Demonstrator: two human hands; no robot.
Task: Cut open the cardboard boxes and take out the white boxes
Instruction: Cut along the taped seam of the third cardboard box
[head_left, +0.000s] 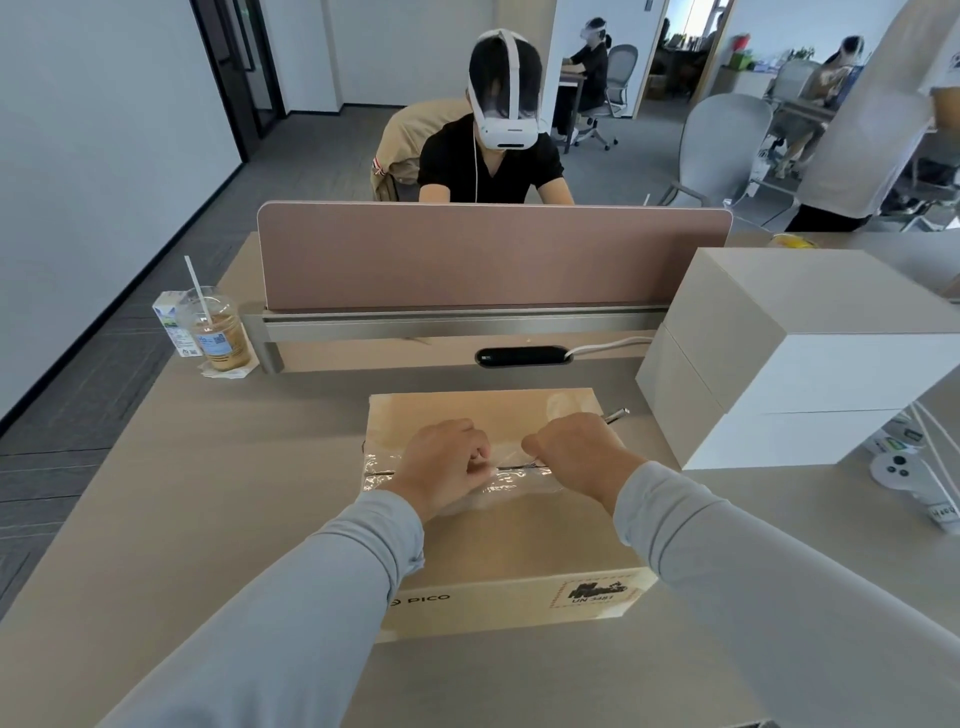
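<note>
A brown cardboard box (483, 415) printed "PICO" lies in front of me on the desk, with wrinkled clear tape (524, 486) running along its top seam. My left hand (447, 467) sits on the seam, its fingers curled and pinching the tape. My right hand (576, 452) is closed in a fist round a thin metal cutter (618, 414); one end sticks out behind the hand, and the other end is at the seam between my hands. Two white boxes (805, 364) are stacked at the right of the desk.
A pink divider (493, 254) crosses the desk behind the box, and a person wearing a headset sits beyond it. An iced coffee cup (218, 332) and a milk carton (174, 322) stand far left. A white controller (893, 470) and cables lie to the right.
</note>
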